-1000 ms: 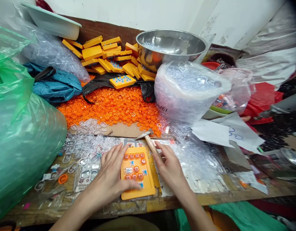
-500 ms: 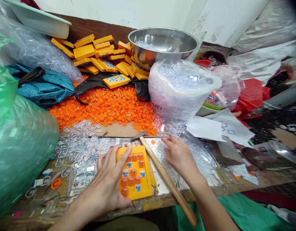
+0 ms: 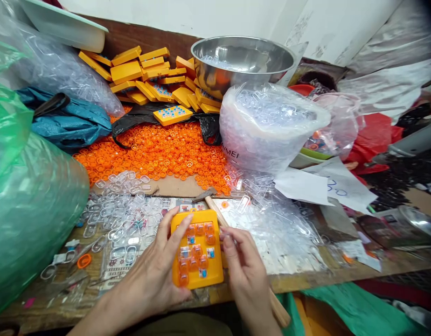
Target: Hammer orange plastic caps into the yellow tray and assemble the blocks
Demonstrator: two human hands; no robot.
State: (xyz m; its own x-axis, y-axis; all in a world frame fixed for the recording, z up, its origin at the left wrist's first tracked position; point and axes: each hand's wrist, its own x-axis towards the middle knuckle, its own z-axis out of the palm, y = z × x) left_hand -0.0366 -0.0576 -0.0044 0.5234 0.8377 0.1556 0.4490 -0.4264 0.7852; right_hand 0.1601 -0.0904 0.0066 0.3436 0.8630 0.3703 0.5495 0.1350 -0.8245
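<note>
My left hand (image 3: 156, 266) grips the left side of a yellow plastic board (image 3: 212, 276), its thumb at the near edge and fingers spread over the far left part. The board is tilted up a little. Orange see-through caps (image 3: 200, 228) and small printed squares with blue marks sit on its face. Beside the board's right edge, my right hand (image 3: 246, 268) has thumb and fingers pinched together; whatever is between them is too small to make out. Under that hand runs the wooden handle of a hammer (image 3: 279, 310), whose head lies beyond the board.
Clear plastic frames (image 3: 126, 212) are strewn left of the board. Behind lies a heap of orange rings (image 3: 166, 149), then stacked yellow boards (image 3: 126, 71). A steel bowl (image 3: 243, 70) and a bag of clear parts (image 3: 271, 121) stand back right. A green bag (image 3: 37, 210) bulges at left.
My right hand has come from the clear parts at right, beyond the hammer handle, to the board's right edge, its fingers now pinched. My left hand keeps its grip on the board.
</note>
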